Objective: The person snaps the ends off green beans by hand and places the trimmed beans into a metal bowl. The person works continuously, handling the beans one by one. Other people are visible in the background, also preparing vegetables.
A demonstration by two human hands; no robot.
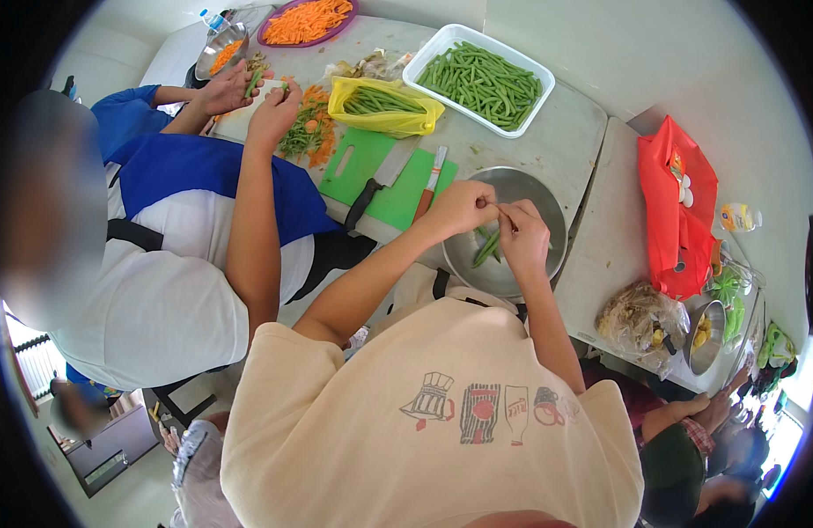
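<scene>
My left hand (464, 206) and my right hand (526, 236) meet fingertip to fingertip over a wide stainless steel bowl (557, 198). Thumbs and fingers are pinched together; whatever they may hold between them is too small or hidden to make out. A few pieces of green bean (488, 249) show just below, partly behind my right hand. Left of the bowl lies a green cutting board (353, 168) bearing a black-handled cleaver (380, 181) and a knife with a brown handle (425, 204). Beyond it a yellow plastic bag (386, 125) holds long green beans (383, 101).
A white tray (414, 78) of cut beans stands behind the bowl. At left a co-worker's hands (274, 109) hold bean pieces over a white board (238, 122), beside carrot peelings (319, 125). On the right are a red bag (677, 231), a jar (740, 217) and a smaller steel bowl (707, 350).
</scene>
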